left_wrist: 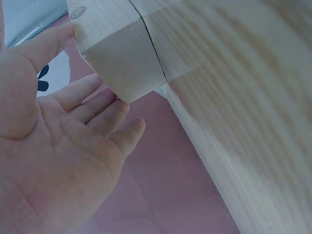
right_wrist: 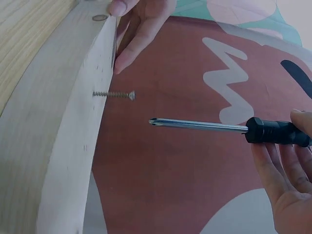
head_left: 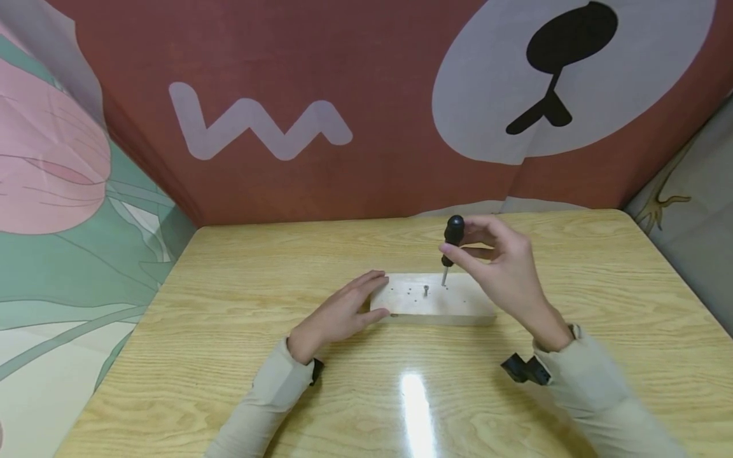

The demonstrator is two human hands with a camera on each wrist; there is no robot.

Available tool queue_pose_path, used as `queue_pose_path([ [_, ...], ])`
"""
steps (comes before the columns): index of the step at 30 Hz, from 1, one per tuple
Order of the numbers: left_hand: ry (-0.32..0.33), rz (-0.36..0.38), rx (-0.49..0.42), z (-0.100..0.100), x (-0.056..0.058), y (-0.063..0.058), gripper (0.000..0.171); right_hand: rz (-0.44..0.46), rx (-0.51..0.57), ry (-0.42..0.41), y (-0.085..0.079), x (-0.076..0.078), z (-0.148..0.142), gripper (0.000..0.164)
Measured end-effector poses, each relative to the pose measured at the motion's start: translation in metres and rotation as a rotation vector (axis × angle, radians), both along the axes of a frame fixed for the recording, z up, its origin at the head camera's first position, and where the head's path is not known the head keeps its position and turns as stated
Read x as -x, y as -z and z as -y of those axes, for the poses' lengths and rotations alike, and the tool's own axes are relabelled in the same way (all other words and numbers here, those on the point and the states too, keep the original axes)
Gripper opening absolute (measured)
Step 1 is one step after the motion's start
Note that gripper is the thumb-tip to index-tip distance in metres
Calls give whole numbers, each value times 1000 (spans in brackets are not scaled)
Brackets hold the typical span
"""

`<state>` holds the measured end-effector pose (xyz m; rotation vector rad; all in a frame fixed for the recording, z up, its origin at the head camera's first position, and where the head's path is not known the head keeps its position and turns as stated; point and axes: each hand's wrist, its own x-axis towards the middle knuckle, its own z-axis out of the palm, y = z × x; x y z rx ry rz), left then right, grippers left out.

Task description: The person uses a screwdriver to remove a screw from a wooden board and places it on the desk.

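A pale wooden block (head_left: 446, 307) lies lengthwise on the table with several small holes in its top. One screw (right_wrist: 117, 95) stands upright out of it, much of its thread exposed. My left hand (head_left: 343, 312) holds the block's left end, thumb on the near side and fingers on the far side. Between the thumb and fingers of my right hand (head_left: 509, 273) is a screwdriver (head_left: 453, 235) with a black handle, shaft pointing down. In the right wrist view its cross-shaped tip is apart from the screw head, off to one side.
The wood-grain table (head_left: 240, 381) reaches back to a red-brown cloth (head_left: 389, 184) with a cartoon face. A printed flower cloth (head_left: 51, 152) hangs on the left, and another cloth (head_left: 698, 178) on the right. Black wrist cameras sit at both sleeves.
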<state>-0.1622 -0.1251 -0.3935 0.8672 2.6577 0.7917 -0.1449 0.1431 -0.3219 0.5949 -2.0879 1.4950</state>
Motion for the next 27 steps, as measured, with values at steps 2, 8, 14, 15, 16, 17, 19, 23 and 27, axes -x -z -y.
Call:
queue_pose_path([
  [2, 4, 0, -3, 0, 0, -1, 65, 5, 6, -1, 1, 1, 2, 34],
  [8, 5, 1, -1, -1, 0, -1, 65, 19, 25, -27, 4, 1, 9, 34],
  [14, -1, 0, 6, -1, 0, -1, 65, 31, 12, -39, 9, 3, 13, 34],
  [15, -2, -1, 8, -1, 0, -1, 65, 31, 8, -40, 9, 3, 13, 34],
  [16, -3, -1, 8, -1, 0, -1, 65, 30, 7, -44, 10, 3, 14, 34],
  [17, -2, 0, 8, -2, 0, -1, 65, 28, 4, -45, 10, 3, 14, 34],
  [19, -3, 2, 9, -2, 0, -1, 65, 24, -5, -45, 11, 3, 15, 34],
  [23, -5, 1, 9, -2, 0, -2, 66, 19, -18, -42, 12, 3, 16, 34],
  [27, -7, -1, 6, -1, -1, -2, 65, 11, -13, -49, 12, 4, 17, 34],
])
